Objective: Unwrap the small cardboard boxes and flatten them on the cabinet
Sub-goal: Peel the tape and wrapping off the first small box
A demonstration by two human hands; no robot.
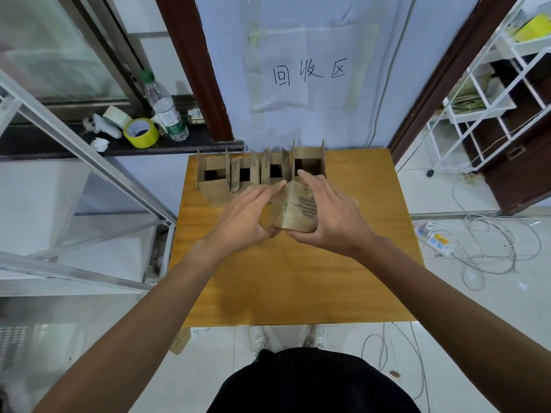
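Left hand (247, 214) and right hand (332, 216) held one small box (296, 210) between them, over the back half of the cabinet top (298, 278). Left fingers lay nearly straight along the box's left face, with the thumb tucked at its near lower corner. Right fingers curved over the right side and far edge, thumb at the near lower edge. Could not tell whether the box touched the wood. Just behind it, a row of open boxes (244, 174) stood flaps up along the back edge. A tape roll (140, 133) and a bottle (167, 111) stood on the ledge at left.
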